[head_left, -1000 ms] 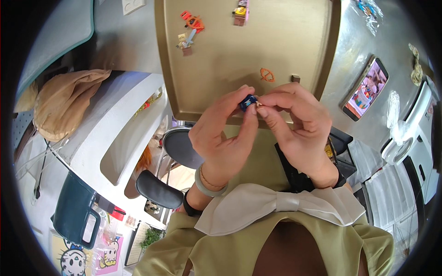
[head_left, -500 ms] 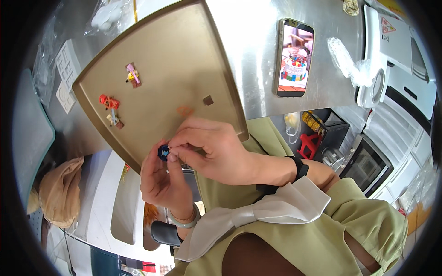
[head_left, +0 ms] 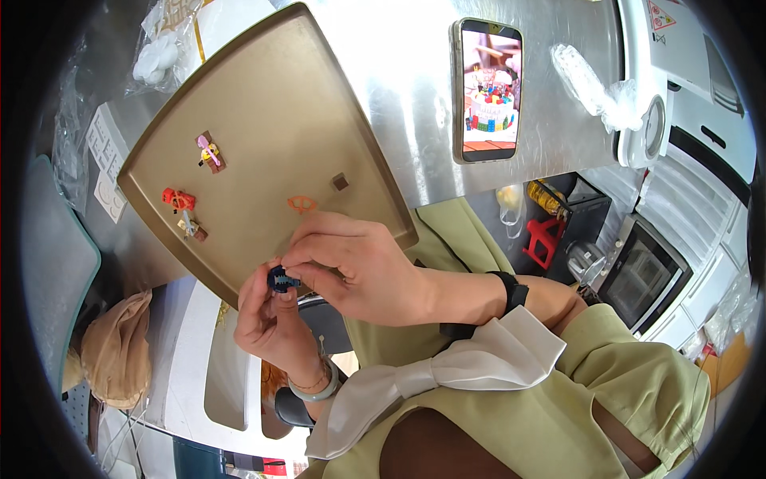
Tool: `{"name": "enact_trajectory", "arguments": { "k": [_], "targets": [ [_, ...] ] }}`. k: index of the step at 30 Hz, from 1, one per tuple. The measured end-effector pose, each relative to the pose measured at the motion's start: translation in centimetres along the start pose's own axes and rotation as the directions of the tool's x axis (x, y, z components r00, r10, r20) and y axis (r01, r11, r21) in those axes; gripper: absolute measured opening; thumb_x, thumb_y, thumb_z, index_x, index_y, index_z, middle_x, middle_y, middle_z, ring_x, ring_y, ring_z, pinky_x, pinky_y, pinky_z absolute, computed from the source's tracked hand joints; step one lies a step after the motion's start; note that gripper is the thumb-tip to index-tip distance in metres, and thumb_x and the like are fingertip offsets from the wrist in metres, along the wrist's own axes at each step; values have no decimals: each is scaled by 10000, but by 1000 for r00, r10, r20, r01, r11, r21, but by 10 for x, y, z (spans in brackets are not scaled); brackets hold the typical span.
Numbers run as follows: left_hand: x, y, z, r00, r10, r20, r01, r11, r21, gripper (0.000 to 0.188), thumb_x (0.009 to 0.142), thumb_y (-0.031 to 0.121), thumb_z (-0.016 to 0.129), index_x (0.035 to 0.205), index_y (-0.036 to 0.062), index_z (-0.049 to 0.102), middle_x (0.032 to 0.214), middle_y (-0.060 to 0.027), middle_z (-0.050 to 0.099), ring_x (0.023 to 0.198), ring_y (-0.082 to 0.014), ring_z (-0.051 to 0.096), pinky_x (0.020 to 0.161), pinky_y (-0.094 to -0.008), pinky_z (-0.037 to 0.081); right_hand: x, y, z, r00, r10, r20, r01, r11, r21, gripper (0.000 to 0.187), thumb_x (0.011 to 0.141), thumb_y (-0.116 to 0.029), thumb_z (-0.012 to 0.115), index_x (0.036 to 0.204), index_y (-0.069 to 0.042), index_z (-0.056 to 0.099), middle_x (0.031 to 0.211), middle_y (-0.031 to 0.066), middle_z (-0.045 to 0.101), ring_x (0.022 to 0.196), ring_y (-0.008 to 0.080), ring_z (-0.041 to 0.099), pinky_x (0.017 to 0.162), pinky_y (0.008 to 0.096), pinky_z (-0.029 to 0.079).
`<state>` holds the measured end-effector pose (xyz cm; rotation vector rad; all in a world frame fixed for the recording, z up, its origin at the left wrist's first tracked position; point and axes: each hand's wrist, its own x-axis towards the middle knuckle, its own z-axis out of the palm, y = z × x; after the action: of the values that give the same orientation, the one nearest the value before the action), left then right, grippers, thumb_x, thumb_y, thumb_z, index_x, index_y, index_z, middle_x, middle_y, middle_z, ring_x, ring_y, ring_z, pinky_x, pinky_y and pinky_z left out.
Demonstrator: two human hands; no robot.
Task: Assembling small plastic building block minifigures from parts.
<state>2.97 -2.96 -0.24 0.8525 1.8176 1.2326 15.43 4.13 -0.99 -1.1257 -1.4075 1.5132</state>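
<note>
Both my hands meet over the near edge of a gold baking tray [head_left: 263, 104]. A small dark blue toy piece [head_left: 281, 279] with a pale pattern is pinched between my left hand [head_left: 270, 319] and my right hand [head_left: 351, 267]; its exact kind is too small to make out. Just beyond my right fingers lies an orange openwork piece [head_left: 302, 204], with a small brown square block [head_left: 341, 182] to its right. Toward the tray's left side lie a pink-and-yellow toy figure [head_left: 210, 152], a red toy piece [head_left: 178, 199] and a small beige-and-grey figure [head_left: 191, 227].
A phone [head_left: 488, 92] showing a decorated cake lies on the steel table [head_left: 423, 180] right of the tray. Clear plastic wrap [head_left: 594, 88] is beside a white appliance [head_left: 653, 128]. Printed white cards [head_left: 104, 152] lie left; a brown bag [head_left: 118, 347] stands lower left.
My hands still hold the blue piece, which has turned so more of its patterned side shows. The tray and phone appear shifted left and up as the view moved.
</note>
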Motion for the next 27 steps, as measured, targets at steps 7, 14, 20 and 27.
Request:
{"name": "enact_trajectory", "arguments": {
  "k": [7,14,20,27],
  "targets": [
    [-2,-3,0,1000,-14,-16,13,999,-48,231,776,-74,625,1005,-65,600,1001,-174,613,870,-186,616,782,-251,499,-1,1,0,1000,1,20,-1,1000,-6,124,730,34,635,842,-14,609,838,79,579,684,221,585,545,283,480],
    [-5,-5,-1,998,-59,17,60,995,-75,240,765,-100,620,1001,-59,602,996,-162,616,885,-182,611,796,-263,493,-2,2,-3,991,94,90,-95,995,5,127,731,51,629,847,4,605,843,83,582,674,213,584,538,277,474],
    [-5,-6,-1,991,-123,61,131,980,-149,294,768,-111,606,1056,-62,577,1019,-164,614,920,-198,605,831,-304,489,-2,9,-13,989,49,140,-50,999,5,145,742,47,631,883,19,620,783,98,601,676,196,589,553,277,470],
    [4,-15,-16,988,-153,28,155,953,-260,293,812,-80,575,1103,-70,542,1011,-164,620,914,-231,622,821,-339,511,4,0,-41,968,212,130,-149,912,-383,102,720,22,633,819,-1,624,741,102,565,668,255,570,577,338,457]
  ]
}}
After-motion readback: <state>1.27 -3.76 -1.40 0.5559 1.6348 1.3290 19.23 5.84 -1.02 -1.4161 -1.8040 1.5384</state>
